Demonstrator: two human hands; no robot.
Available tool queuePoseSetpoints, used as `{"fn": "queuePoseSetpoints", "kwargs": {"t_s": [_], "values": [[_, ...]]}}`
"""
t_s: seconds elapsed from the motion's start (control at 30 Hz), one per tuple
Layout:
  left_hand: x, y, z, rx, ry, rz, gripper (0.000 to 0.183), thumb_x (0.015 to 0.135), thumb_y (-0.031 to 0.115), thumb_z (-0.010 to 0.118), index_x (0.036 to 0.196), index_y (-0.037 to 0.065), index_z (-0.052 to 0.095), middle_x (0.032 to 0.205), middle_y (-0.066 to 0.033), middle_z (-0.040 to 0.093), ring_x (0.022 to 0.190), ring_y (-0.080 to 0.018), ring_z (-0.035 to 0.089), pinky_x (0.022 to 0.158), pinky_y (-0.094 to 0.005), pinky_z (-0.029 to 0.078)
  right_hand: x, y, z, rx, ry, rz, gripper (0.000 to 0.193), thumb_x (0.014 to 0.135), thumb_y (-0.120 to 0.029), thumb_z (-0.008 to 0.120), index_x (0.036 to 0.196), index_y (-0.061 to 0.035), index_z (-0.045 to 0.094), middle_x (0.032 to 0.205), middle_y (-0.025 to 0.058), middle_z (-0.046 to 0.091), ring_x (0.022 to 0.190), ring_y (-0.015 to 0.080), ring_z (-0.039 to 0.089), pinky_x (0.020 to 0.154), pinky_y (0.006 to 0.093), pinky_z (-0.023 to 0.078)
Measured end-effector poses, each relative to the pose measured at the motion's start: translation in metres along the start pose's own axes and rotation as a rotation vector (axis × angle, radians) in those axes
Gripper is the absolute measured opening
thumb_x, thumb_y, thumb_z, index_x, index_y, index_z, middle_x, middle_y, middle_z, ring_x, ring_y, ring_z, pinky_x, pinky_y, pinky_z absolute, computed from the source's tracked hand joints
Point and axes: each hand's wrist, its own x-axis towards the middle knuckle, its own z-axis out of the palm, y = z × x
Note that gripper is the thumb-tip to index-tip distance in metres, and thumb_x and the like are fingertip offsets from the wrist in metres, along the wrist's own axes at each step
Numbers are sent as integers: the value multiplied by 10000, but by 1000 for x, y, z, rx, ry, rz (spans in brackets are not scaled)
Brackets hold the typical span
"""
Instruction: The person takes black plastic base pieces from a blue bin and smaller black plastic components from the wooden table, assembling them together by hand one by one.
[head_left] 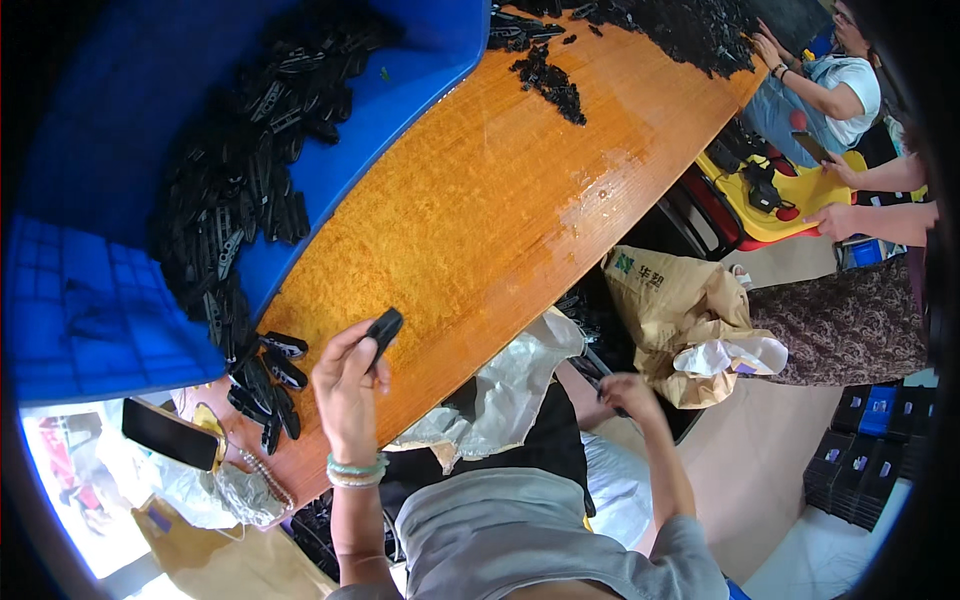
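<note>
My left hand [345, 385], with beaded bracelets at the wrist, is raised over the near part of the wooden table [470, 210]. Its thumb and fingers pinch a short, thick black plastic piece [386, 325], whose exact kind I cannot make out. My right hand [634, 398] is lower, off the table's edge, beside a brown paper bag [660, 300]. A small black piece [620, 411] shows at its curled fingers. Left of my left hand, several oblong black plastic pieces [268, 390] lie on the table by the mouth of a tilted blue bin [400, 135].
Many similar black pieces [240, 190] fill the bin. A large black heap [680, 35] covers the table's far end. A phone [170, 433] lies at the left. Across the table's right side, people sit or stand near a yellow chair [775, 200]. Black boxes [850, 465] are stacked at right.
</note>
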Motion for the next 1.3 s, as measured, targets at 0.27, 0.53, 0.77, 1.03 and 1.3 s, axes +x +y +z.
{"fn": "queuePoseSetpoints", "kwargs": {"t_s": [0.27,0.53,0.77,1.03,1.3], "values": [[-16,-15,27,-100,-147,-31,210,800,-52,597,998,-35,529,745,-86,581,541,-122,555,475,-227,470,-18,-132,125,198,-135,-799,137,759,62,565,888,60,612,885,98,553,771,126,546,679,229,438],[-43,-8,50,58,-361,2,269,770,-101,617,1018,-47,527,843,-105,621,711,-132,628,643,-247,539,-52,-161,183,191,-211,-922,149,752,80,591,898,62,615,893,156,580,757,192,593,657,286,532],[-47,-6,51,78,-396,-16,273,759,-93,634,1009,-44,537,891,-103,624,784,-138,630,691,-253,542,-68,-162,217,-147,-118,-1145,163,704,48,662,863,11,666,830,83,555,738,145,502,632,236,380],[-46,-10,51,-11,-297,-114,324,785,-79,615,1089,-50,504,919,-131,629,832,-145,622,755,-267,520,-67,-144,221,-39,71,-913,163,761,52,627,923,40,619,833,69,577,770,127,502,670,238,398],[-46,-10,52,-42,-407,-195,528,782,-97,602,1242,-42,349,927,-150,638,879,-165,624,771,-263,505,-71,-146,226,-38,29,-822,133,781,48,605,914,50,607,880,101,610,822,144,557,734,245,430]]}}
